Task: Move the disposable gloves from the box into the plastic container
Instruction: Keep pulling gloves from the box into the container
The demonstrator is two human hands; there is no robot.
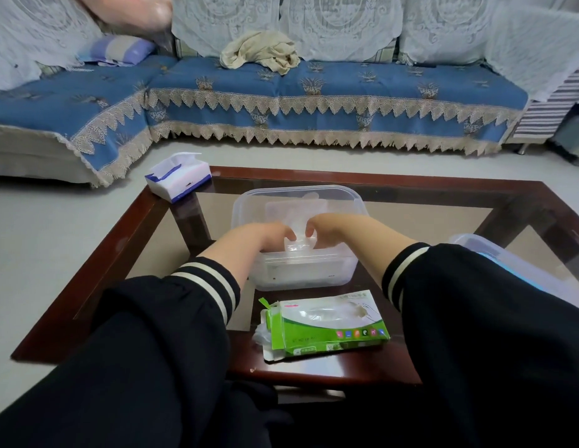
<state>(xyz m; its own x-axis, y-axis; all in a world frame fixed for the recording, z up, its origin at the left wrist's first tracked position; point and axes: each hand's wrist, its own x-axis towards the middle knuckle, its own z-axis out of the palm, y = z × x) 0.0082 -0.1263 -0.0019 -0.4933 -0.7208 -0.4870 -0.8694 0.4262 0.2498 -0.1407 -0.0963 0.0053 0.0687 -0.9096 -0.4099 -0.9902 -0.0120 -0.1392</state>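
Glass-topped worktop (443,202), sofa (314,88) beyond. Your left hand (268,236) and right hand (327,229) reached into the plastic container (356,202) at centre, both pinching a clear wad of disposable gloves (296,245). Green box (327,328) lay near you, opened; tissue pack (178,176) far left.

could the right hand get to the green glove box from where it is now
Probably yes. The right hand is inside the plastic container, pinching the clear gloves together with the left hand. The green glove box lies just nearer on the table, with nothing between; the hand must first let go.
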